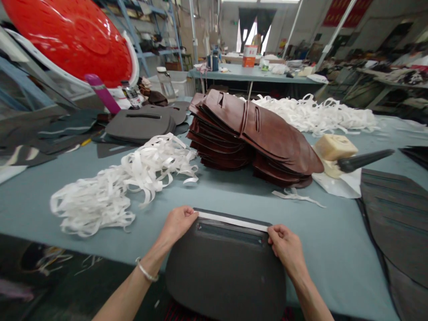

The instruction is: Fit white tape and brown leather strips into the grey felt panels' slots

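A dark grey panel (pixel 227 272) with rounded lower corners and a long slot lies at the table's front edge, its lower part overhanging. Along its top edge, above the slot, runs a white strip (pixel 234 220). My left hand (pixel 180 223) pinches the strip's left end at the panel's upper left corner. At the opposite corner, the fingers of my right hand (pixel 284 240) are closed on the strip's right end. Between both hands the strip looks straight and flat. A loose heap of white strips (pixel 110 191) lies to the left of my left hand.
Brown leather-like pieces (pixel 267 129) are stacked beyond the panel. At right stand a cream-coloured block (pixel 335 147) and a black-handled brush (pixel 364 160) on white paper. More dark panels (pixel 397 214) lie far right; grey slotted panels (pixel 140 122) are piled back left.
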